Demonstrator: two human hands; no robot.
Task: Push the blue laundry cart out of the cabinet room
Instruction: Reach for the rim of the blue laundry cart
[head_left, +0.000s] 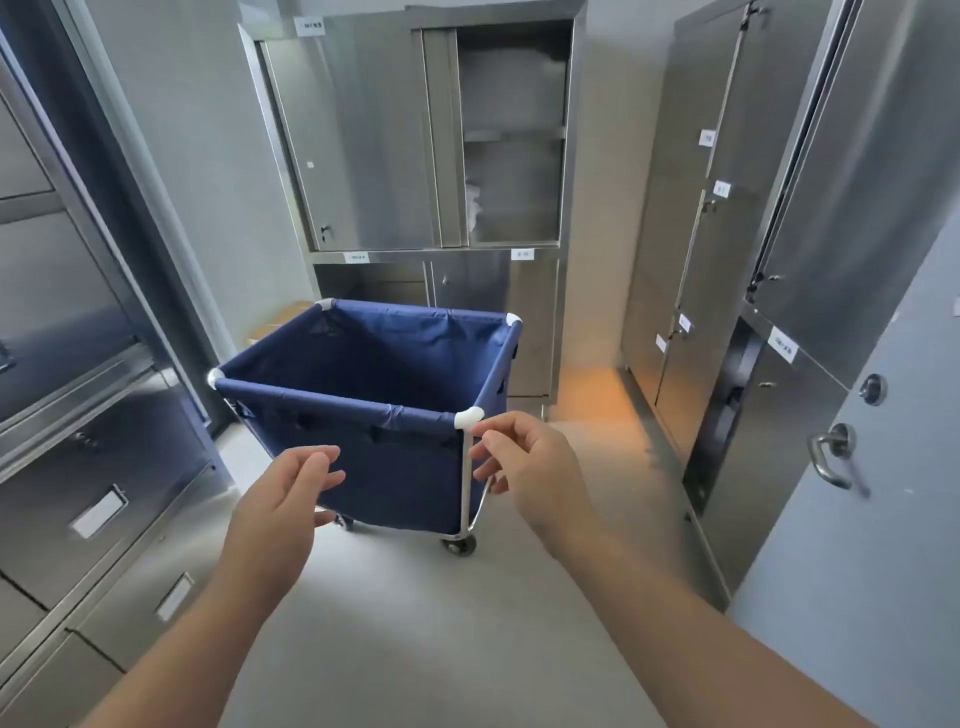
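Observation:
The blue laundry cart (363, 364) stands in the middle of the floor, a fabric bin on a metal frame with white corner caps and small castors, and it looks empty. My left hand (283, 499) hovers in front of the cart's near side, fingers curled and apart, holding nothing. My right hand (524, 467) is beside the near right corner cap, its fingertips close to the upright metal post; whether they touch it I cannot tell. Both forearms reach in from the bottom of the view.
Steel drawer cabinets (78, 415) line the left wall. A tall steel cabinet (415, 156) with one sliding door open stands behind the cart. More steel lockers (691, 260) run along the right. A grey door (857, 519) with a lever handle is at near right.

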